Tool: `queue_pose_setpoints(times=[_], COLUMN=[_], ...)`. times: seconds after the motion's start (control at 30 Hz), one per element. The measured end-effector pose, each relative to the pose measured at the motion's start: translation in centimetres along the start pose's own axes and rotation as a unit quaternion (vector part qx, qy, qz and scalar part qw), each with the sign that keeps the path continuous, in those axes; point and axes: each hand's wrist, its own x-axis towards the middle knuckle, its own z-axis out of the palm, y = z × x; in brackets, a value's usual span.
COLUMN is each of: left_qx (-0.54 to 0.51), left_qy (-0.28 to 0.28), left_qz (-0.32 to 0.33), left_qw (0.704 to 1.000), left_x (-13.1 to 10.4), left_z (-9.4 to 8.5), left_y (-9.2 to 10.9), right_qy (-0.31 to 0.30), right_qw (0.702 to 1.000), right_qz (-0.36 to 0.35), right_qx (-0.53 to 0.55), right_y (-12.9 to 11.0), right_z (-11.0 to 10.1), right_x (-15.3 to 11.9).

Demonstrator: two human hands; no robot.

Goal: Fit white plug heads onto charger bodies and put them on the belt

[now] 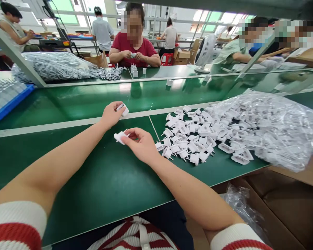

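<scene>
My left hand (pixel 111 115) is closed around a small white boxy charger housing (pixel 124 110), above the pale strip along the far side of the green worktop (pixel 94 194). Nearer to me, my right hand (pixel 142 143) pinches a white plug piece (pixel 120 137) between thumb and fingers. Thin pins seem to stick out of it, though the fingers cover part. To the right of that hand lies a loose pile of white plug pieces (pixel 193 133), many with two pins. The pile runs into a clear plastic bag (pixel 284 121) full of similar pieces.
Beyond the strip runs a green conveyor belt (pixel 94 100) carrying a few white blocks (pixel 169 82). A blue tray (pixel 13 104) stands at left. Across it, a person in red (pixel 135 48) handles small parts near a bag of grey parts (pixel 59 66) and a white fan (pixel 205 52).
</scene>
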Motion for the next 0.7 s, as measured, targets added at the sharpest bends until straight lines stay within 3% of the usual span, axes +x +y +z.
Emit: queue_pose_setpoints(times=[0.1, 0.2, 0.27, 0.37, 0.5, 0.7], left_qx=[-0.007, 0.023, 0.048, 0.084, 0.026, 0.002], left_qy=[-0.056, -0.129, -0.152, -0.149, -0.128, -0.156], left_qz=[0.019, 0.045, 0.054, 0.053, 0.034, 0.041], left_qw=[0.998, 0.99, 0.986, 0.984, 0.991, 0.987], left_x=[-5.7, -11.8, -15.3, -18.9, -20.6, -20.3], left_z=[-4.0, -7.3, -8.6, -9.0, -8.7, -9.0], left_y=[-0.3, -0.3, -0.3, -0.6, -1.6, -2.7], right_qy=[0.008, -0.011, -0.024, -0.039, -0.035, -0.046], right_qw=[0.982, 0.965, 0.961, 0.965, 0.976, 0.986], right_qz=[0.078, 0.111, 0.12, 0.108, 0.081, 0.062], right_qx=[0.171, 0.239, 0.248, 0.234, 0.198, 0.145], right_y=[-0.5, -1.1, -1.3, -1.3, -0.7, -0.9], right_z=[-0.1, 0.1, 0.3, 0.6, 1.0, 0.6], right_x=[0.0, -0.5, -0.9, -1.3, -1.3, -1.2])
